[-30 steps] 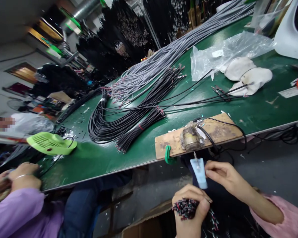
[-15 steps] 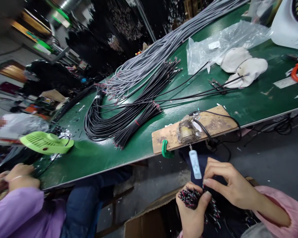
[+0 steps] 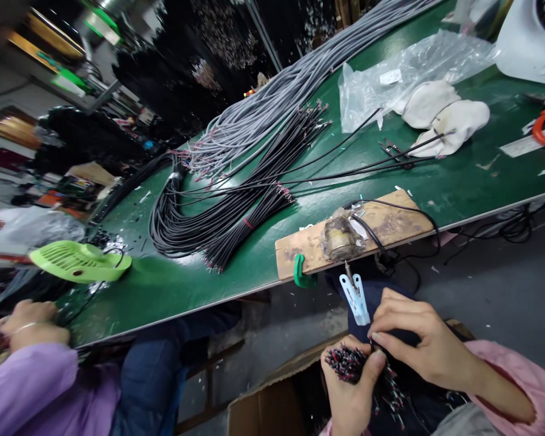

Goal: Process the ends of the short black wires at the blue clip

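My left hand (image 3: 355, 396) is closed around a thick bundle of black cables (image 3: 345, 363), whose red, white and dark wire ends point upward. Beside it, my right hand (image 3: 411, 336) pinches a thin wire end at the bundle's edge, near the left thumb. Just above the fingertips hangs a light blue clothespin (image 3: 356, 303), apart from the wire as far as I can see. It is fixed to the shaft of a small taped motor (image 3: 340, 237). That motor sits on a wooden board (image 3: 397, 218) held to the table edge by a green clamp (image 3: 301, 272).
Black cables (image 3: 186, 233) and grey cables (image 3: 263, 109) lie across the green table (image 3: 472, 194). White gloves (image 3: 458, 121), pliers (image 3: 396, 154) and a plastic bag (image 3: 413, 66) lie farther right. A co-worker's purple sleeve (image 3: 31, 387) and a green fan (image 3: 79, 261) are at left. A cardboard box (image 3: 258, 412) stands below.
The clothespin has turned on the shaft, from its narrow side to showing both legs. My hands keep nearly the same hold. The view has shifted slightly.
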### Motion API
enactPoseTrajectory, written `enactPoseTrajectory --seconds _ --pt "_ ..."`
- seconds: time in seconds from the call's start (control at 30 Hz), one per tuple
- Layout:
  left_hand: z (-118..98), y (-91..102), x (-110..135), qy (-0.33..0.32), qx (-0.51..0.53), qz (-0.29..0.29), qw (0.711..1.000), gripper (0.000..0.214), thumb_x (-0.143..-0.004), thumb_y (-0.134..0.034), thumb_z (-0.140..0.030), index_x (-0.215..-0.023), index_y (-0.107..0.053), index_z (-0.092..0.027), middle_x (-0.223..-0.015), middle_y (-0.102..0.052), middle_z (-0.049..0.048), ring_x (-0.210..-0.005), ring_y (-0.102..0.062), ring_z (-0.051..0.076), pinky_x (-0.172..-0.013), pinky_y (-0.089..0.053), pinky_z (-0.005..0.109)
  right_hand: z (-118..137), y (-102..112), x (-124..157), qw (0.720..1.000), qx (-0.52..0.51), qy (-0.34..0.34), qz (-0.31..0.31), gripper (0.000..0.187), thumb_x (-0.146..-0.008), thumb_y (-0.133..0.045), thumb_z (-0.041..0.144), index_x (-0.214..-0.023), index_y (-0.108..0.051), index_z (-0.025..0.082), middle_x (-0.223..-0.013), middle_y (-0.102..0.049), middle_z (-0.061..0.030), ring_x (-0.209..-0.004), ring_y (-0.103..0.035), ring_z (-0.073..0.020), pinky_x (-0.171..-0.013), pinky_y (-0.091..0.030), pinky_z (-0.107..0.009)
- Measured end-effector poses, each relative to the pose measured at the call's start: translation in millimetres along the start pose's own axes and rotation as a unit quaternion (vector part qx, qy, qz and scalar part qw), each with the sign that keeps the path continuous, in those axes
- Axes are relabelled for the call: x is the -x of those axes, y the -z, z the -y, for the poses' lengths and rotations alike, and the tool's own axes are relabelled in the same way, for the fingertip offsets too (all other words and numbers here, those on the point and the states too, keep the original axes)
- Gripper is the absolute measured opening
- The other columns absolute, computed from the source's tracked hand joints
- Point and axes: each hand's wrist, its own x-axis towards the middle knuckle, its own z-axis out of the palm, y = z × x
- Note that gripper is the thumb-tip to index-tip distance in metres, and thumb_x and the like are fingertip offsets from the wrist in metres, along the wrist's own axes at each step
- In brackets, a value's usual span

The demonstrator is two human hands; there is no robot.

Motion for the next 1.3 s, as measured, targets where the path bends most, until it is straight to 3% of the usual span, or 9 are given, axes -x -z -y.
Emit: enactPoseTrajectory --seconds 0.13,0.27,0.37,0.47,0.67,0.8,0.97,1.17,1.3 --pt "-4.2 -3.2 1.3 0.019 0.042 0.017 0.999 0.028 -0.066 -0.084 -0.032 -0.067 -0.061 -0.016 -0.063 -0.061 -0.0020 -0.051 -0.065 0.015 -0.047 -0.052 0.022 -3.7 -1.7 -0.8 1.000 -0.001 -0.001 -0.023 0.014 -0.082 -0.061 0.009 -0.072 -0.067 0.017 -0.067 -0.066 -0.0024 -0.065 -0.055 -0.0170 -0.072 -0.043 -0.036" --pt "-8.6 -5.4 1.6 0.030 0.079 0.039 0.996 0.029 -0.069 -0.083 -0.031 -0.068 -0.059 -0.016 -0.062 -0.064 -0.0029 -0.045 -0.065 0.013 -0.048 -0.053 0.022 -11.5 -0.9 0.2 0.999 -0.043 -0.032 -0.003 0.014 -0.080 -0.062 0.009 -0.070 -0.068 0.017 -0.067 -0.067 -0.0018 -0.066 -0.057 -0.0168 -0.074 -0.043 -0.035" --pt "-7.4 -5.2 1.7 0.034 0.088 0.033 0.995 0.029 -0.067 -0.085 -0.029 -0.069 -0.058 -0.017 -0.064 -0.064 -0.0035 -0.045 -0.065 0.013 -0.045 -0.053 0.022 -15.3 -0.7 2.2 0.993 -0.097 -0.063 0.026 0.005 -0.084 -0.067 0.018 -0.083 -0.072 0.017 -0.075 -0.070 -0.0048 -0.074 -0.059 -0.0190 -0.072 -0.044 -0.033" --pt "-5.1 -3.3 1.5 0.028 0.075 0.017 0.997 0.029 -0.065 -0.086 -0.028 -0.071 -0.061 -0.016 -0.068 -0.064 -0.0018 -0.052 -0.068 0.016 -0.044 -0.054 0.023 -15.8 -1.4 2.8 0.989 -0.120 -0.082 0.035 0.019 -0.089 -0.065 0.032 -0.079 -0.070 0.016 -0.075 -0.066 -0.0056 -0.077 -0.057 -0.0194 -0.073 -0.044 -0.033" --pt "-22.1 3.1 -9.6 -0.106 0.047 0.102 0.988 0.006 -0.077 -0.078 -0.020 -0.075 -0.072 -0.021 -0.069 -0.071 -0.0008 -0.059 -0.070 0.015 -0.060 -0.057 0.025 -9.1 2.3 -21.2 0.973 -0.162 -0.162 -0.016 0.037 -0.093 -0.054 0.048 -0.076 -0.060 0.016 -0.073 -0.054 -0.0019 -0.069 -0.050 -0.0161 -0.063 -0.040 -0.028" --pt "-38.7 2.5 -22.1 -0.194 -0.004 0.134 0.972 0.014 -0.075 -0.076 -0.011 -0.076 -0.074 -0.024 -0.070 -0.074 -0.0024 -0.061 -0.070 0.015 -0.061 -0.055 0.024 -2.1 0.5 -46.8 0.976 -0.130 -0.169 -0.044 0.045 -0.087 -0.059 0.055 -0.068 -0.062 0.015 -0.066 -0.052 -0.0005 -0.062 -0.045 -0.0143 -0.057 -0.035 -0.027" --pt "-45.8 -8.2 -29.8 -0.237 -0.022 0.076 0.968 0.010 -0.072 -0.079 -0.016 -0.072 -0.074 -0.025 -0.066 -0.074 -0.0027 -0.058 -0.068 0.014 -0.060 -0.053 0.022 -0.3 -8.5 -56.3 0.926 -0.298 -0.231 0.001 0.048 -0.081 -0.065 0.059 -0.072 -0.065 0.012 -0.065 -0.055 -0.0003 -0.060 -0.045 -0.0118 -0.056 -0.034 -0.024" --pt "-49.2 -16.6 -32.6 -0.221 -0.041 0.060 0.973 0.013 -0.067 -0.081 -0.013 -0.068 -0.075 -0.025 -0.064 -0.074 -0.0036 -0.057 -0.065 0.012 -0.061 -0.049 0.019 0.8 -14.8 -52.0 0.850 -0.454 -0.267 -0.012 0.045 -0.075 -0.074 0.056 -0.072 -0.067 0.012 -0.067 -0.057 -0.0016 -0.061 -0.048 -0.0114 -0.057 -0.037 -0.022" --pt "-51.3 -16.6 -30.8 -0.207 -0.042 0.062 0.975 0.014 -0.066 -0.079 -0.011 -0.066 -0.075 -0.024 -0.062 -0.073 -0.0036 -0.056 -0.064 0.012 -0.059 -0.048 0.019 -15.2 -16.0 -43.9 0.828 -0.491 -0.268 -0.034 0.045 -0.081 -0.067 0.057 -0.074 -0.070 0.014 -0.069 -0.060 -0.0031 -0.063 -0.049 -0.0131 -0.061 -0.040 -0.025"
